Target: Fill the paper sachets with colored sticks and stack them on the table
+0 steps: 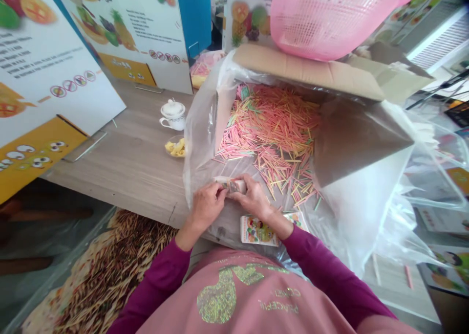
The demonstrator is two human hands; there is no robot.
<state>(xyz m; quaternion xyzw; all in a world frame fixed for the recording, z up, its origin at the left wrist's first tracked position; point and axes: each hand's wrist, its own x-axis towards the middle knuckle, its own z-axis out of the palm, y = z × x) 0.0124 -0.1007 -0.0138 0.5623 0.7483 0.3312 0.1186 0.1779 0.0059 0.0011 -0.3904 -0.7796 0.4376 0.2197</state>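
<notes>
My left hand [206, 206] and my right hand [252, 197] are closed together on a small printed packet [230, 184] held between them, just above the near edge of a plastic sheet. Beyond the hands lies a big heap of thin pink, yellow and green sticks [273, 128] inside an open cardboard box [311, 72] lined with clear plastic. A flat printed packet with fruit pictures [258, 230] lies under my right wrist.
A white lidded cup [173, 115] and a small dish of yellow bits [176, 147] stand on the wooden table [124, 163] to the left. Printed fruit boards [44, 75] lean at the left and back. A pink mesh basket [326, 18] rests on the box's far flap.
</notes>
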